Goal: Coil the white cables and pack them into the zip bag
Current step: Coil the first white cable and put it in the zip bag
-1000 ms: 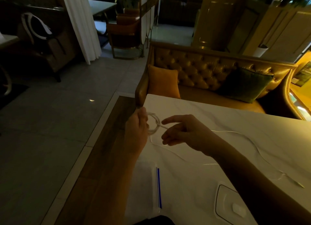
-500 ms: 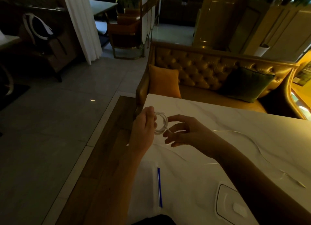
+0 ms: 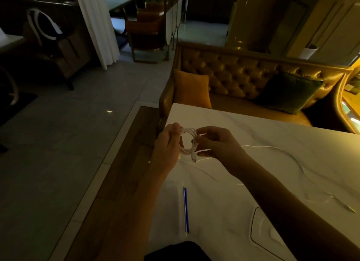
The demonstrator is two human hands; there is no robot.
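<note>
White cable coil [image 3: 188, 141] held above table [image 3: 243, 128], left hand [image 3: 167, 143] pinching its left side, right hand [image 3: 216, 143] fingertips pinching right side, plug end dangling, zip bag [image 3: 175, 206] near.

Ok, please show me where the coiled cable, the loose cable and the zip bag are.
coiled cable [image 3: 188, 143], head view, right side of the loop between both hands.
loose cable [image 3: 272, 147], head view, far stretch lying on the table.
zip bag [image 3: 185, 210], head view, its blue zip strip.
</note>
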